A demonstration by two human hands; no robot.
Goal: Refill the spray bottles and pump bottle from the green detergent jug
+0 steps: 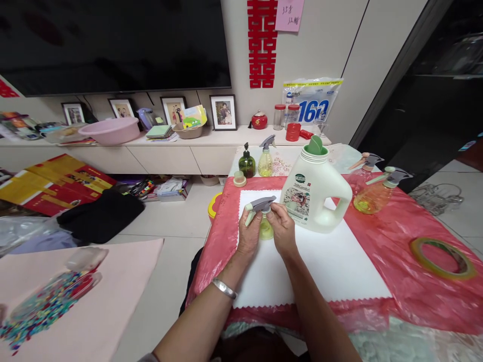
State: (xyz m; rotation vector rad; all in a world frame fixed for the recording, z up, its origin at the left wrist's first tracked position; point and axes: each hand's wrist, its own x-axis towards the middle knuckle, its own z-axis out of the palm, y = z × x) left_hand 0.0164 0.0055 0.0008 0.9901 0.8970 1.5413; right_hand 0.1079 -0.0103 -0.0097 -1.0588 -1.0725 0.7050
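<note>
My left hand [249,232] and my right hand [281,227] both grip a small yellow spray bottle [266,230] with a grey trigger head [259,205], held upright over the white cloth [332,261]. My left hand wraps the bottle's left side under the trigger. The fingers of my right hand pinch near the bottle's neck. A metal bangle [224,288] sits on my left wrist. Just to the right stands a large white detergent jug [315,193] with a green funnel [316,146] in its mouth.
A red plastic sheet [392,236] covers the table. Two orange spray bottles [377,193] lie at the right, a tape roll [439,257] nearer. A dark green pump bottle [247,162], a yellow spray bottle [266,158] and a small cap [239,178] stand behind. Clutter covers the floor at the left.
</note>
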